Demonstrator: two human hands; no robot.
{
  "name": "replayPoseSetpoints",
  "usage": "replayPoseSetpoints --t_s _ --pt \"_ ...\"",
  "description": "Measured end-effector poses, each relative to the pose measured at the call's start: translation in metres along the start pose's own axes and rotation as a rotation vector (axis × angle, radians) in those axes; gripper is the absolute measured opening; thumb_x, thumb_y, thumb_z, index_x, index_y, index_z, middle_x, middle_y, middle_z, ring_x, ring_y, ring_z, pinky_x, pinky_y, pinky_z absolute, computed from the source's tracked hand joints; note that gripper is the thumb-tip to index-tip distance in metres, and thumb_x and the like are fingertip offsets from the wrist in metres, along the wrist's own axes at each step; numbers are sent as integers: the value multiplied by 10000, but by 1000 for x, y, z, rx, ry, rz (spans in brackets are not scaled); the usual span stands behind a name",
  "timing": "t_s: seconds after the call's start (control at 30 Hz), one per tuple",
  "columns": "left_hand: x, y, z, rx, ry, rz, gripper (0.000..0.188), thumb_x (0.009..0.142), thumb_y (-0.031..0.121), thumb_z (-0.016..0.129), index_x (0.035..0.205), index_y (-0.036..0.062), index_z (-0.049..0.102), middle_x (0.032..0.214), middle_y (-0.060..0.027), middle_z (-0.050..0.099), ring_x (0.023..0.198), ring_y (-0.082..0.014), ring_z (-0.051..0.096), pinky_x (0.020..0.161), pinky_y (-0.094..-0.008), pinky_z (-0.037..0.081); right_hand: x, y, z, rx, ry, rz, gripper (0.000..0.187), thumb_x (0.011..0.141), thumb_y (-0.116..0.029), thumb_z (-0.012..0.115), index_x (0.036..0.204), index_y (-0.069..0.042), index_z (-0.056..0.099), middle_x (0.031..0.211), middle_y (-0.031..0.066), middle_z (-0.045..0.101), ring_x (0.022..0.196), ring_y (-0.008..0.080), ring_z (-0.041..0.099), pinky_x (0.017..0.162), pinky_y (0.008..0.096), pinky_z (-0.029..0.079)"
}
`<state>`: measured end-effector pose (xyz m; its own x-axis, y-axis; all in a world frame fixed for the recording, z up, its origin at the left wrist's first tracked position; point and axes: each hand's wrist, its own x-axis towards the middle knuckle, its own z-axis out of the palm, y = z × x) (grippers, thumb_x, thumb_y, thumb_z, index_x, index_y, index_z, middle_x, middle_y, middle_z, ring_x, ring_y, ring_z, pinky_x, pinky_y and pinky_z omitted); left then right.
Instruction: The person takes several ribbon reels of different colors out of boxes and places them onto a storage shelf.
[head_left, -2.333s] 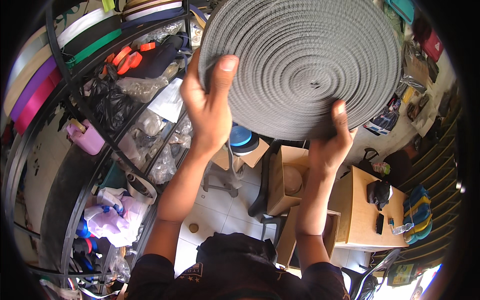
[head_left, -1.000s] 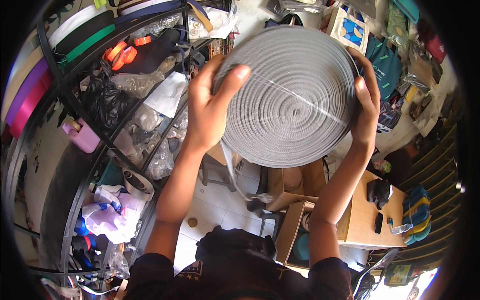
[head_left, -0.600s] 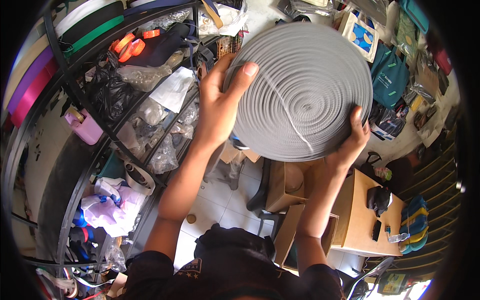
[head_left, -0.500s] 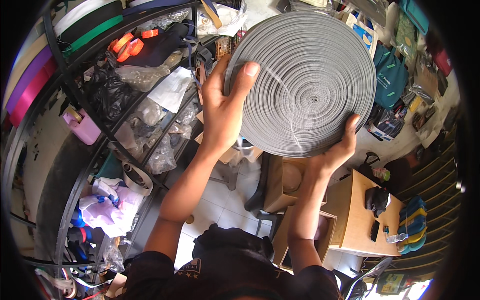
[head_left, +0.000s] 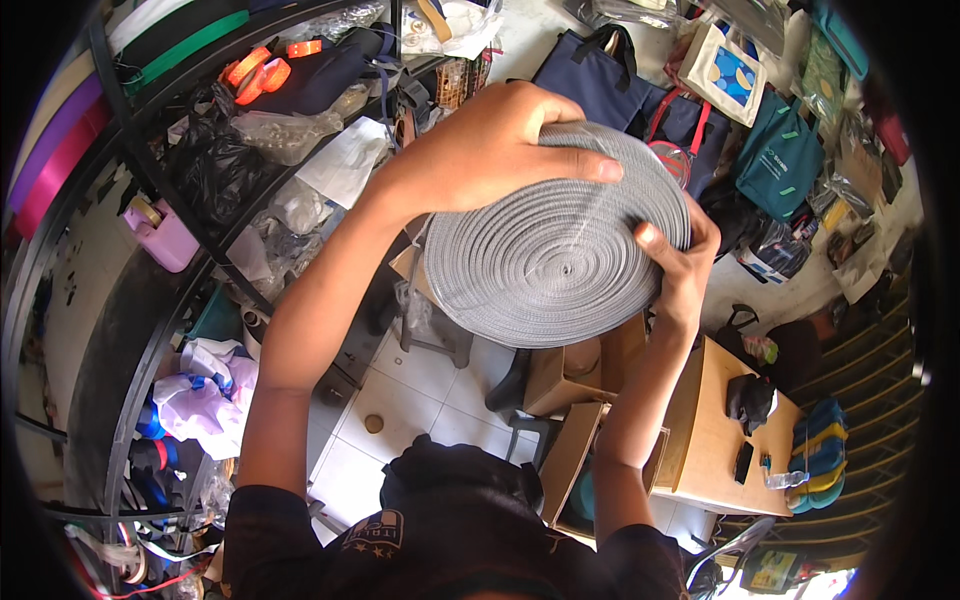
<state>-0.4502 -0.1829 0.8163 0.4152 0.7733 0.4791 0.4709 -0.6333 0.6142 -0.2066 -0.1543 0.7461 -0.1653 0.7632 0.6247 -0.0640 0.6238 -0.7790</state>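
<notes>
A large flat roll of grey webbing (head_left: 530,260), wound in a spiral, is held up in front of me between both hands. My left hand (head_left: 510,145) grips its upper edge, with the thumb lying across the flat face and the fingers going over the rim. On the right rim, my right hand (head_left: 680,255) has its thumb on the face, while most of its fingers are hidden behind the roll. The roll's face is tilted toward me.
Black metal shelving (head_left: 190,230) on the left holds plastic bags, orange tape rolls (head_left: 262,80) and ribbon rolls. Bags (head_left: 780,155) hang at the far right. Cardboard boxes (head_left: 570,380) and a wooden desk (head_left: 715,430) stand below on the right.
The roll has come lower and nearer to me and tilted. My left hand has moved right over its upper edge; my right hand has moved up along the right rim.
</notes>
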Motion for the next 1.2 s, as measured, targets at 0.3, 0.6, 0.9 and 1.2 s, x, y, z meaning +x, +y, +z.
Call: replayPoseSetpoints --t_s 0.3,0.6,0.9,1.2 --pt "-14 -11 7 -229 255 80 392 890 320 675 1049 -38 657 872 -65 673 817 -87 597 749 -265 476 -38 45 8 404 444 70 518 792 -208 759 1182 45 529 1065 142 637 924 242 642 883 388 518" --pt "-18 -9 8 -55 83 -48 370 873 254 698 1060 -62 650 940 -65 686 872 -80 585 813 -257 476 -20 -1 -5 -53 -51 37 645 658 -181 813 1205 54 564 1073 105 648 980 196 606 912 341 452" --pt "-22 -4 26 83 252 -47 355 877 240 693 975 -95 627 800 -134 669 735 -78 552 678 -282 470 -24 -12 63 -664 401 -536 339 644 -51 848 958 -26 724 838 89 652 695 197 618 591 279 478" --pt "-13 -42 41 195 365 -84 386 882 286 689 933 -91 619 748 -139 647 683 -80 526 638 -288 463 2 10 43 261 283 -1 156 963 -138 522 960 -5 604 842 100 660 736 216 629 745 327 498"
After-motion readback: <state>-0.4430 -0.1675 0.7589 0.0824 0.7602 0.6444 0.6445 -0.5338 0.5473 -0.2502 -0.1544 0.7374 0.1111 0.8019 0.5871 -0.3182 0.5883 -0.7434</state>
